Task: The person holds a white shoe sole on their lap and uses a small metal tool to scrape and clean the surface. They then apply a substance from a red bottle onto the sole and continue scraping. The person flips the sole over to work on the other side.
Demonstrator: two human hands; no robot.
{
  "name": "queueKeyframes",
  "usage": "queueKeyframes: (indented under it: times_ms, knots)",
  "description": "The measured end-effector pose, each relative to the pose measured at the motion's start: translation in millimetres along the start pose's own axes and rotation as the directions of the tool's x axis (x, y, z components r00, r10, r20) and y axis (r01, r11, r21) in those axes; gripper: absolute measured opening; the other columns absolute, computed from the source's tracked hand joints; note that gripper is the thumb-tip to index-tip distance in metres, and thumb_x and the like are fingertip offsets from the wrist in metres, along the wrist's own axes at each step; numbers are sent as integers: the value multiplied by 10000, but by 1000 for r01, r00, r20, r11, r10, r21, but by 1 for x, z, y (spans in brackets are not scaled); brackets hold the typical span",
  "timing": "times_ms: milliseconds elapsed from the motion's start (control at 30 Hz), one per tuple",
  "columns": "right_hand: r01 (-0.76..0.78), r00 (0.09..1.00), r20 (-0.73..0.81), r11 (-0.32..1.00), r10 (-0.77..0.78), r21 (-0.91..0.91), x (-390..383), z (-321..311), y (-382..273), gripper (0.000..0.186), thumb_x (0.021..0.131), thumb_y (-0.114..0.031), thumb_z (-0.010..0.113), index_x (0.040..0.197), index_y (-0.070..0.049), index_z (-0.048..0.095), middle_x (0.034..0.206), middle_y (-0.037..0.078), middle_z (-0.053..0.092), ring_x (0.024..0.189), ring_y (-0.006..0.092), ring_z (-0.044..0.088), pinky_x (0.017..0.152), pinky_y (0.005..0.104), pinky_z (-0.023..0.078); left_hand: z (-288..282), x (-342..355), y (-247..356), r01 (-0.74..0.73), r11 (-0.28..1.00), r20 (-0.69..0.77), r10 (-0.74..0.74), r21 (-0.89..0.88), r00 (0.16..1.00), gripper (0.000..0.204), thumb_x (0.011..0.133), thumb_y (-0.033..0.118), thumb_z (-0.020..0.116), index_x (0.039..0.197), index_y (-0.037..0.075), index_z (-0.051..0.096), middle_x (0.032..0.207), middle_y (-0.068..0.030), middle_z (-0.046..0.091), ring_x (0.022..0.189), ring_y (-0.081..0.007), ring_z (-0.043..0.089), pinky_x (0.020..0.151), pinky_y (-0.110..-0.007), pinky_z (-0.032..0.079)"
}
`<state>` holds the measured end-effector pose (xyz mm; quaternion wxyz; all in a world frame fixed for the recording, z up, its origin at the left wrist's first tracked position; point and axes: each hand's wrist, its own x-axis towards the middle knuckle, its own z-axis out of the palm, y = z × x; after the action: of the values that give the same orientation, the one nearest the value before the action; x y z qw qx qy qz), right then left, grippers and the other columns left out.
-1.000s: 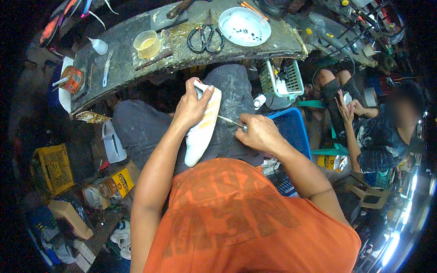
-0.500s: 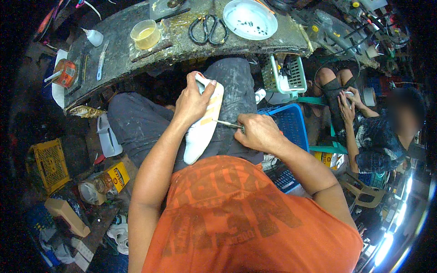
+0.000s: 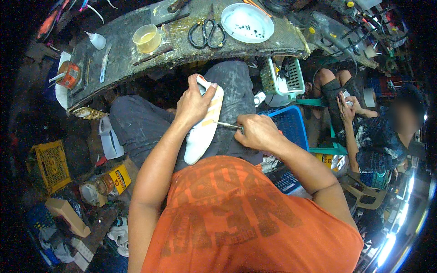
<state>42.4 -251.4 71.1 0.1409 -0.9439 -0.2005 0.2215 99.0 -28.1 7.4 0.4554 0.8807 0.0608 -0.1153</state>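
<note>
Over my lap I have a white shoe [image 3: 200, 143] with tan stripes along its side, its toe pointing toward my belly. My left hand [image 3: 193, 103] is wrapped around the shoe's heel end, thumb over the collar edge. A thin-shafted awl [image 3: 227, 124] sticks out of my closed right hand [image 3: 257, 130], which covers most of its handle. The tip of the awl meets the shoe's edge beside a tan stripe; whether it has pierced the material I cannot tell.
Ahead, a worn workbench [image 3: 182, 59] carries black-handled scissors [image 3: 207, 35], a white bowl [image 3: 248, 20], a yellowish tub [image 3: 147, 40] and a blue-handled knife [image 3: 104, 63]. Green [image 3: 282, 79] and blue baskets [image 3: 291, 123] stand right of my knee. Another person [image 3: 364, 123] sits at the right.
The view has shifted slightly, so the bench items appear a little displaced. My hands, the shoe and the awl keep almost the same position.
</note>
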Motion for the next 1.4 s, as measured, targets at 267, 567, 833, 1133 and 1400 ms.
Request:
queueKeyframes:
  times_ms: [267, 567, 833, 1133, 1400]
  knots:
    - [-93, 995, 28, 996, 93, -2, 2, 1, 0, 317, 838, -287, 663, 958, -3, 740, 912, 306, 745, 878, 467, 749, 810, 574, 599, 0, -1, 2, -29, 999, -10, 29, 38, 1000, 708, 1023, 569, 580, 1452, 41, 381, 1179, -355, 711, 1124, -534, 690, 983, -579, 519]
    - [-50, 999, -7, 999, 50, -3, 0, -1, -1, 327, 835, -286, 662, 954, 9, 738, 916, 302, 748, 876, 467, 749, 816, 575, 598, -1, -1, 3, -40, 996, -12, 41, 75, 999, 734, 1022, 582, 567, 1457, 25, 368, 1158, -365, 711, 1102, -535, 698, 969, -580, 526]
    - [-48, 999, -10, 999, 48, -8, -1, -2, 2, 329, 836, -288, 666, 937, 17, 740, 887, 302, 746, 864, 475, 747, 824, 577, 596, -1, -2, 5, -60, 995, -17, 62, 86, 998, 749, 1020, 587, 565, 1464, 18, 363, 1155, -367, 710, 1107, -536, 694, 974, -580, 522]
    - [-60, 998, -4, 998, 60, -17, 0, -2, 1, 342, 839, -297, 684, 930, 29, 735, 923, 304, 751, 874, 474, 750, 836, 571, 601, -3, -4, 8, -58, 995, -5, 59, 87, 998, 759, 1016, 587, 573, 1469, 14, 367, 1161, -365, 710, 1108, -535, 694, 978, -583, 519]
    - [-44, 997, 62, 998, 47, -51, 5, -10, 5, 347, 827, -295, 680, 941, 23, 758, 934, 306, 754, 894, 470, 754, 852, 558, 606, -1, -3, 7, -64, 993, -4, 65, 101, 998, 733, 1020, 577, 574, 1460, 29, 370, 1175, -358, 710, 1102, -531, 698, 957, -581, 532]
